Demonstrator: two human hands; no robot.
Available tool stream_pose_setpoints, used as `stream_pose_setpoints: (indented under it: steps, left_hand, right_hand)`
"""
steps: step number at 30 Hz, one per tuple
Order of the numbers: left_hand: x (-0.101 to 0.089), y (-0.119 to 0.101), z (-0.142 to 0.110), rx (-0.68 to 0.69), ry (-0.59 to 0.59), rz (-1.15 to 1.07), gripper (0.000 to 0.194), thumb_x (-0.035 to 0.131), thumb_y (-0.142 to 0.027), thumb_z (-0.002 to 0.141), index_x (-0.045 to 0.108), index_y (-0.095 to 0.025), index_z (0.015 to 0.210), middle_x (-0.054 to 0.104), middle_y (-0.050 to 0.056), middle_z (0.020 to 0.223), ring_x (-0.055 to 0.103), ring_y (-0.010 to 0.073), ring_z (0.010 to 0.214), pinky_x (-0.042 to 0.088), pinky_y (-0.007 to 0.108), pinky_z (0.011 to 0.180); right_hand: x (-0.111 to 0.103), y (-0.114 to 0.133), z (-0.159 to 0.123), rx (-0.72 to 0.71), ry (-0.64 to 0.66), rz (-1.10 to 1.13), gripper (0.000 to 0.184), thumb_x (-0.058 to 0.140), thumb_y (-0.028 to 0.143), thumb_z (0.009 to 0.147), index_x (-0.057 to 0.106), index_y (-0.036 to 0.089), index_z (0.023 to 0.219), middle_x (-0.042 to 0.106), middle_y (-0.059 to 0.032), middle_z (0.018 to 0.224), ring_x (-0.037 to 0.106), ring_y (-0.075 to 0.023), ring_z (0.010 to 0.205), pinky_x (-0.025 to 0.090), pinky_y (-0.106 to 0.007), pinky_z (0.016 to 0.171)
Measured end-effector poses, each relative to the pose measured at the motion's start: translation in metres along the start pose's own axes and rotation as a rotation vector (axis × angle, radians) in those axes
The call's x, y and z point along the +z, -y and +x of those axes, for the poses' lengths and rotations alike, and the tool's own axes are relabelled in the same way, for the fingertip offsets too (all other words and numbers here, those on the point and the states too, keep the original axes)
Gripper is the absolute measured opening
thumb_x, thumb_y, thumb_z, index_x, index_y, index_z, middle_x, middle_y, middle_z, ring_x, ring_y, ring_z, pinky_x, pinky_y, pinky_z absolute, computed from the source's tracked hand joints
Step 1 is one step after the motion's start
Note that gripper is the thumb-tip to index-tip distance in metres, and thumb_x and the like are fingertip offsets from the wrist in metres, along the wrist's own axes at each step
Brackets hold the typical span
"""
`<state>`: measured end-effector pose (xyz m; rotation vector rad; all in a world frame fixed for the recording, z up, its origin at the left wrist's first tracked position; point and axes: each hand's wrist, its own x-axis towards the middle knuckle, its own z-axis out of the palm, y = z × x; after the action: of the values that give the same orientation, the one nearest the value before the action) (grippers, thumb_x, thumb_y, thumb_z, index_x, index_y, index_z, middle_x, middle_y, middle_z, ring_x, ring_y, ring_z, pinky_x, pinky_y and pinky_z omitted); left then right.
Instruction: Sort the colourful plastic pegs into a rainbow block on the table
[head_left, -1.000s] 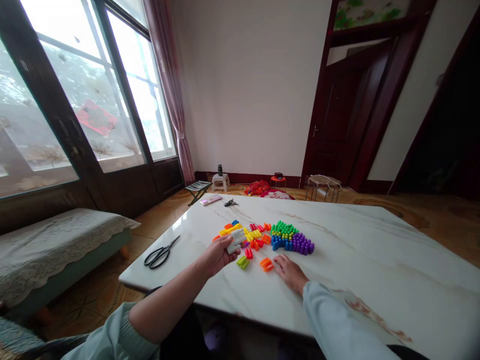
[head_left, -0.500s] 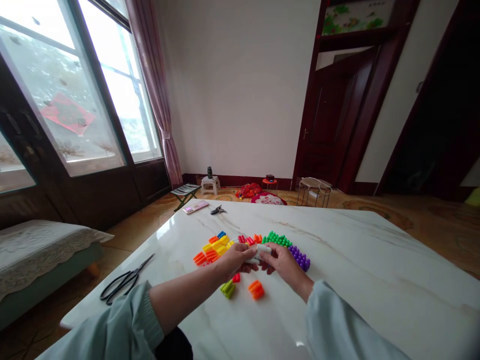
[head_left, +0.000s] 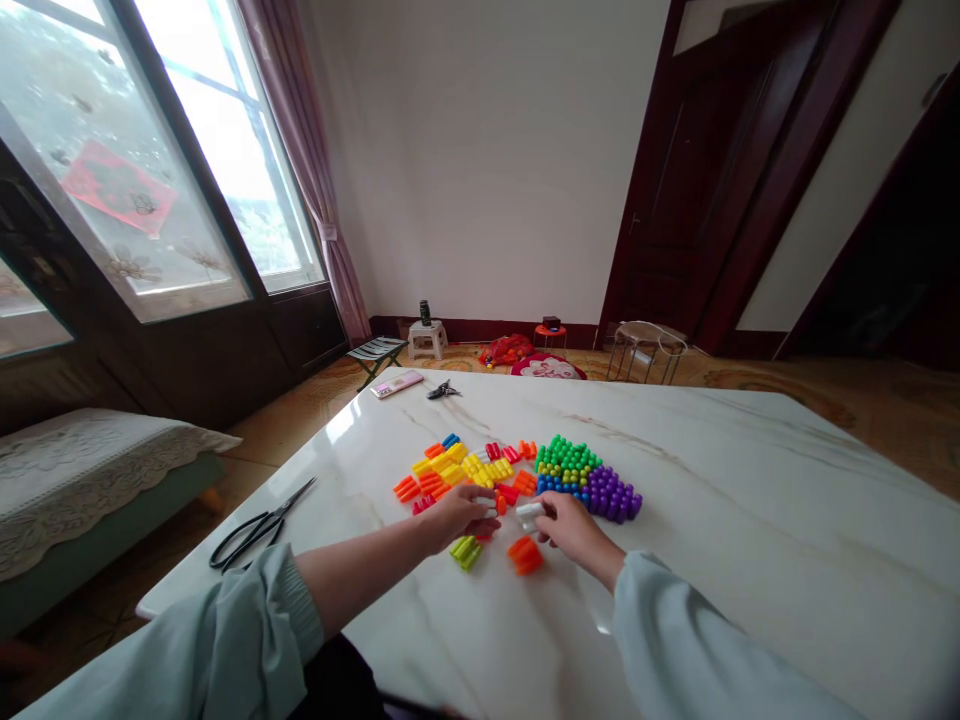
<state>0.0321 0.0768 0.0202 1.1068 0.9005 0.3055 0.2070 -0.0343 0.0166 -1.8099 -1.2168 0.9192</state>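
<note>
My right hand pinches a white ribbed plastic piece between thumb and fingers, just above the table. To its left, my left hand has its fingers curled around another white piece, partly hidden by the fingers. Under and beyond the hands lie yellow pieces, red pieces and orange pieces. Close in front of the hands are a lime-green bundle and an orange bundle. Green pieces and purple pieces cluster beyond my right hand, with blue pieces between them.
Black-handled scissors lie at the left of the white marbled table. A phone and a small dark tool lie near its far edge. Stools stand on the floor beyond. A cloth-covered bench is at left.
My hands have moved apart, each with a white piece; they were together before. The view has tilted down slightly, and more blue and yellow pieces show between the hands.
</note>
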Motion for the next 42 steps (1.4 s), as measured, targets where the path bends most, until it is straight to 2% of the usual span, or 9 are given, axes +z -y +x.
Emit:
stream_pose_setpoints:
  steps: [6,10,13,18,20,23,27,31,42]
  left_hand:
    - [-0.008,-0.016,-0.006,0.158,-0.071,0.051,0.063,0.064,-0.003,0.07,0.047,-0.014,0.13,0.063,0.01,0.106,0.066,0.0154,0.088,0.053,0.025,0.078]
    - [-0.023,-0.025,-0.009,0.273,-0.268,0.379,0.056,0.054,-0.006,0.076,0.048,-0.016,0.13,0.055,0.011,0.126,0.062,0.0145,0.1,0.051,0.022,0.079]
    - [-0.035,-0.025,-0.01,0.244,-0.337,0.688,0.049,0.049,-0.01,0.08,0.05,-0.016,0.128,0.057,0.01,0.126,0.061,0.0141,0.102,0.05,0.022,0.08]
    - [-0.042,-0.021,-0.02,0.168,-0.259,0.923,0.032,0.07,-0.028,0.067,0.068,-0.017,0.097,0.067,0.005,0.092,0.062,0.0223,0.09,0.05,0.031,0.079]
    - [-0.04,-0.019,-0.026,0.12,-0.163,1.072,0.048,0.079,-0.036,0.055,0.068,-0.019,0.099,0.066,0.004,0.091,0.061,0.0261,0.092,0.049,0.035,0.082]
    - [-0.033,-0.012,-0.033,0.061,-0.018,1.302,0.078,0.081,-0.044,0.05,0.057,-0.021,0.121,0.064,0.006,0.104,0.058,0.0282,0.101,0.047,0.038,0.087]
    - [-0.021,0.0,-0.033,0.124,-0.019,1.378,0.089,0.082,-0.041,0.053,0.047,-0.019,0.131,0.058,0.01,0.118,0.055,0.0281,0.109,0.044,0.037,0.093]
    - [-0.012,0.005,-0.03,0.161,-0.035,1.414,0.068,0.08,-0.037,0.057,0.057,-0.02,0.118,0.057,0.01,0.118,0.055,0.0275,0.11,0.044,0.036,0.093]
    - [-0.016,0.006,-0.023,0.182,-0.056,1.386,0.051,0.08,-0.041,0.052,0.063,-0.017,0.093,0.06,0.008,0.098,0.058,0.0275,0.093,0.048,0.035,0.078]
  right_hand:
    - [0.003,0.005,0.002,-0.121,0.007,0.187,0.05,0.051,0.011,0.069,0.054,0.015,0.119,0.064,-0.0083,0.109,0.066,-0.016,0.083,0.051,-0.026,0.072]
    - [-0.009,-0.007,-0.001,-0.145,-0.059,-0.175,0.036,0.053,0.015,0.071,0.062,0.013,0.106,0.067,-0.0093,0.1,0.064,-0.0191,0.084,0.049,-0.028,0.073]
    - [-0.015,-0.011,-0.007,-0.142,0.035,-0.43,0.025,0.058,0.02,0.072,0.067,0.014,0.095,0.068,-0.0072,0.088,0.063,-0.0201,0.082,0.046,-0.028,0.072]
    - [-0.009,0.002,-0.022,-0.067,0.163,-0.673,0.051,0.073,0.04,0.063,0.063,0.016,0.107,0.065,-0.0073,0.093,0.061,-0.0234,0.085,0.042,-0.027,0.068]
    - [-0.004,0.006,-0.028,-0.081,0.185,-0.746,0.065,0.078,0.044,0.057,0.059,0.015,0.112,0.062,-0.0101,0.102,0.06,-0.0259,0.092,0.043,-0.029,0.073]
    - [0.003,0.008,-0.033,-0.089,0.218,-0.834,0.078,0.081,0.043,0.053,0.053,0.013,0.119,0.055,-0.0151,0.115,0.057,-0.029,0.1,0.042,-0.032,0.08]
    - [0.012,0.008,-0.033,-0.091,0.201,-0.909,0.06,0.074,0.034,0.062,0.054,0.017,0.116,0.055,-0.0123,0.114,0.06,-0.0262,0.093,0.042,-0.031,0.075]
    - [0.014,0.008,-0.032,-0.145,0.173,-0.916,0.04,0.065,0.031,0.069,0.057,0.02,0.106,0.059,-0.0083,0.104,0.061,-0.0247,0.09,0.041,-0.029,0.071]
    - [-0.013,-0.005,-0.03,-0.047,0.092,-0.779,0.041,0.077,0.029,0.053,0.062,0.02,0.09,0.065,-0.0033,0.088,0.06,-0.0212,0.082,0.037,-0.025,0.063]
